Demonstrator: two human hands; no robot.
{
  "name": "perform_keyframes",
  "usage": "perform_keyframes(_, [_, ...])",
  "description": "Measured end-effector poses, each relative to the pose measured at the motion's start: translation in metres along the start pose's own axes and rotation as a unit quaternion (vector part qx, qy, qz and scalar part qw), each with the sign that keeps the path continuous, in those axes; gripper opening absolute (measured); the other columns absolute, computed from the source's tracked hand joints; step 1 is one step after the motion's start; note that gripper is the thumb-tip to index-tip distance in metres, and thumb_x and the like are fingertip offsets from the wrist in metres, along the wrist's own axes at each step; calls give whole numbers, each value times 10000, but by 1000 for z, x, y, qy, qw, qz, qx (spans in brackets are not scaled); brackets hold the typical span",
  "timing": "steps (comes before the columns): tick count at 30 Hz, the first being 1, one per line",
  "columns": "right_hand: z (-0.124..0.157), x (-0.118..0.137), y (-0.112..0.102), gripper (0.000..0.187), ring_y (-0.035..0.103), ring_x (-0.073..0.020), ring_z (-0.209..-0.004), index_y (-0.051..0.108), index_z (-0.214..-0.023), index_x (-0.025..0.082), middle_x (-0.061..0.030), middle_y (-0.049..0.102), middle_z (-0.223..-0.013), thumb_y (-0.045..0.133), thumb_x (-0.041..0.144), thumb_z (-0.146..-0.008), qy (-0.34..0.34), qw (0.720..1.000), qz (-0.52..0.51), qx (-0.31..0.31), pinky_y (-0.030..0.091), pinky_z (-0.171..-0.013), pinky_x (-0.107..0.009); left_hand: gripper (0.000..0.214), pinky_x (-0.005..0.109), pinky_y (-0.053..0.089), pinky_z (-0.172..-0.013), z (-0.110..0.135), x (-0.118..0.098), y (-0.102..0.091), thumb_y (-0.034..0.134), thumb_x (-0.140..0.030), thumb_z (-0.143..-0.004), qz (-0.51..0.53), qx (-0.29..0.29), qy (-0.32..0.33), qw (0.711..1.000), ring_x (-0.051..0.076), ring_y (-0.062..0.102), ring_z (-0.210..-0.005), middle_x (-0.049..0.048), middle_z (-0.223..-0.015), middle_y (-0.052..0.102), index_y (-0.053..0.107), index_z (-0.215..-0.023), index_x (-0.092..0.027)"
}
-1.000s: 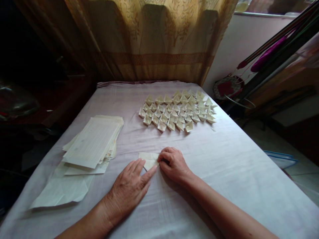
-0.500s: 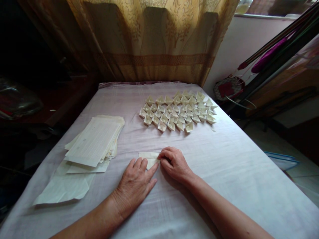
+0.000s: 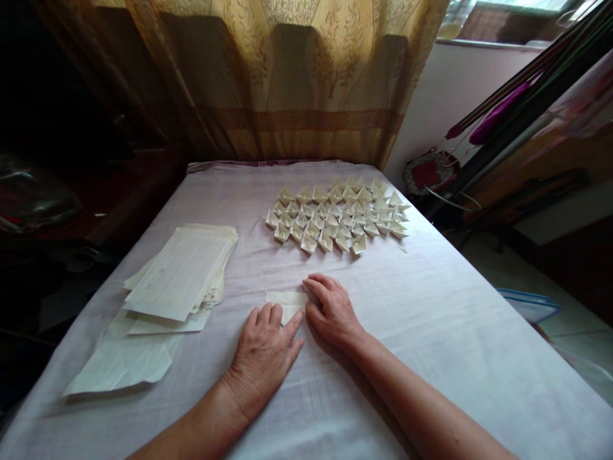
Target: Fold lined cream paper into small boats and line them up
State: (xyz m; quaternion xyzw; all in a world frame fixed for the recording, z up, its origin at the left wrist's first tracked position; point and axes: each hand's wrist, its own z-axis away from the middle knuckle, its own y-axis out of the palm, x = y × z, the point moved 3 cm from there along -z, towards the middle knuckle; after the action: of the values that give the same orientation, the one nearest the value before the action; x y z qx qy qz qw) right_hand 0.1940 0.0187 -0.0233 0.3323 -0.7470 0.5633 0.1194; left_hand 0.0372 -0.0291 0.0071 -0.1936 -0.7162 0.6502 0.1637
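A small folded piece of off-white paper (image 3: 287,298) lies flat on the cloth between my hands. My left hand (image 3: 265,342) rests palm down, its fingers spread, with the fingertips pressing on the paper's lower part. At the paper's right edge is my right hand (image 3: 332,310). Its thumb touches that edge, while the loosely bent fingers sit just above the upper right corner, apart from the thumb. Beyond my hands, several small folded paper boats (image 3: 330,217) stand close together in rows.
To the left lies a stack of lined paper sheets (image 3: 179,271), with a creased loose sheet (image 3: 124,364) partly under it. A pale checked cloth (image 3: 421,358) covers the table. A gold curtain (image 3: 292,76) hangs behind the far edge, and a patterned bag (image 3: 431,172) is off to the right.
My right fingers have lifted slightly away from the paper's upper right corner and straightened a little. My left hand stays on the paper. The view has shifted slightly.
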Motion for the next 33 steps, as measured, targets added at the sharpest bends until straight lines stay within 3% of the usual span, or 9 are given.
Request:
perform_keyframes(2, [1,0,0,423,523,-265,-1191,652,-1146,201,-115,602,-1278,537,116,-747,7,1000,16,5,407,-971,-423,415,461,476,-918,0,-1,1,657,-332,-871,-4,-7,-6,1000,292,566,-1019,102,-1046,612,620,-1282,-282])
perform_keyframes(6, [0,-1,0,265,537,-265,-1184,688,-991,214,-104,617,-1255,552,141,-775,24,999,16,18,414,-961,-433,431,439,481,-892,1,-3,3,658,-336,-874,-4,-11,-6,1000,284,559,-1000,103,-1039,607,609,-1296,-268])
perform_keyframes(10, [-1,-4,-1,250,565,-250,-1161,663,-953,212,-96,640,-1233,566,112,-745,15,1000,-24,5,416,-954,-418,421,429,481,-880,0,-3,3,649,-350,-878,-11,-10,-7,1000,284,552,-992,101,-1028,601,614,-1289,-269])
perform_keyframes(18, [3,-6,-2,153,647,-183,-826,658,-826,222,-10,718,-834,588,98,-770,-19,996,-92,0,451,-803,-321,424,434,497,-859,-3,-5,0,632,-325,-881,-9,-9,-12,1000,289,567,-971,105,-999,612,610,-1296,-245])
perform_keyframes(24, [9,1,-1,414,624,-189,-836,691,-1107,232,-31,711,-896,575,45,-756,-99,994,-35,22,444,-804,-329,448,489,406,-1034,8,-4,7,651,-364,-878,-20,-67,-13,997,307,544,-1141,131,-1168,615,606,-1306,-237])
perform_keyframes(28, [11,1,1,273,605,-187,-816,745,-1001,254,-41,685,-886,614,104,-814,-121,992,-6,24,437,-767,-322,418,504,396,-1051,19,-2,12,606,-380,-911,-38,-79,-14,996,315,542,-1206,145,-1246,622,605,-1292,-208])
perform_keyframes(33, [12,1,1,275,614,-180,-828,746,-990,255,-40,693,-910,630,85,-808,-124,992,0,34,446,-777,-319,398,452,422,-1067,26,2,17,583,-343,-921,-32,-91,-3,995,280,569,-1216,133,-1292,620,590,-1287,-186])
